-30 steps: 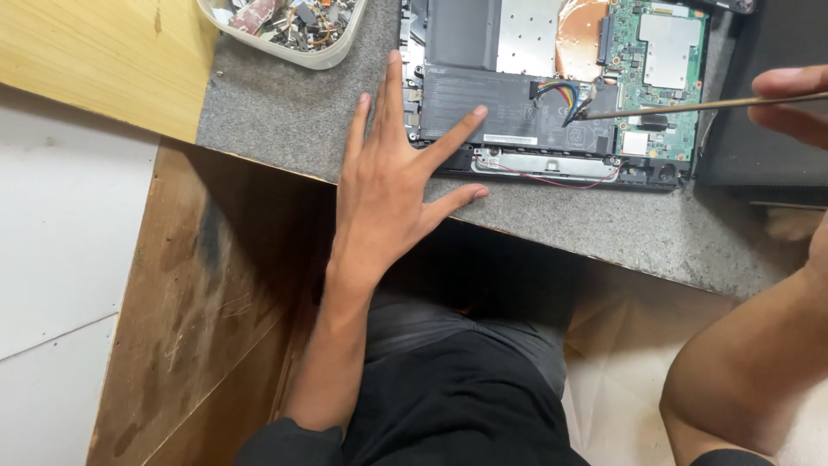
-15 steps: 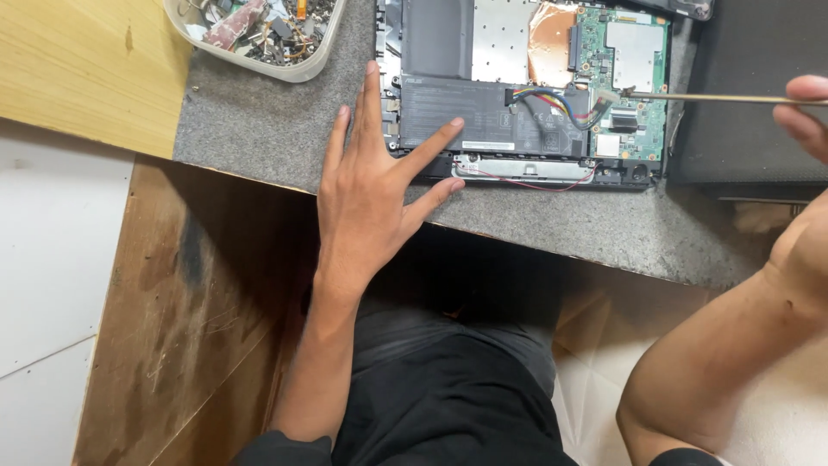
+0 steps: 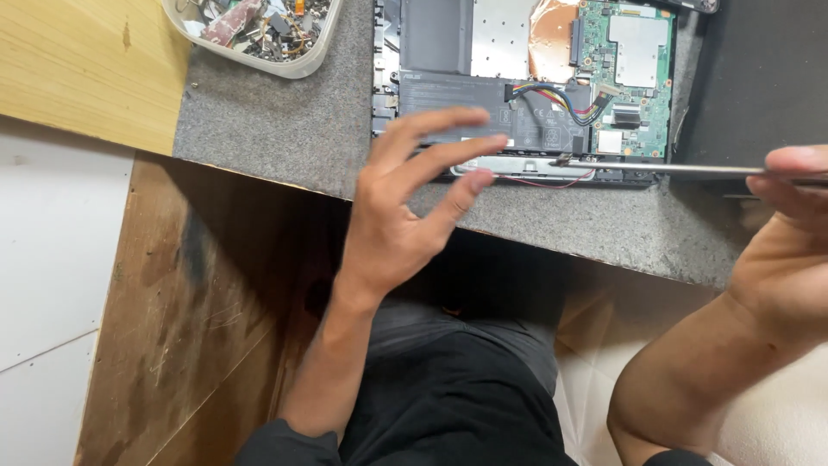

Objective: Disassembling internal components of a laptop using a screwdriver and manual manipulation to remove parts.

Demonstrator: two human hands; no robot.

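The right hand (image 3: 789,185) pinches a thin, stiff screwdriver (image 3: 664,168) by its shaft, tip on the fragile opened laptop (image 3: 526,86), while the left hand (image 3: 405,203) hovers open, fingers spread.

Single head-worn view, looking steeply down from above the seated lap. Faces the near edge of a grey speckled stone worktop (image 3: 285,129), close enough for an opened laptop with exposed green circuit board (image 3: 535,86) to fill the upper frame. Left hand (image 3: 405,207) central, right hand (image 3: 789,250) cropped at right edge.
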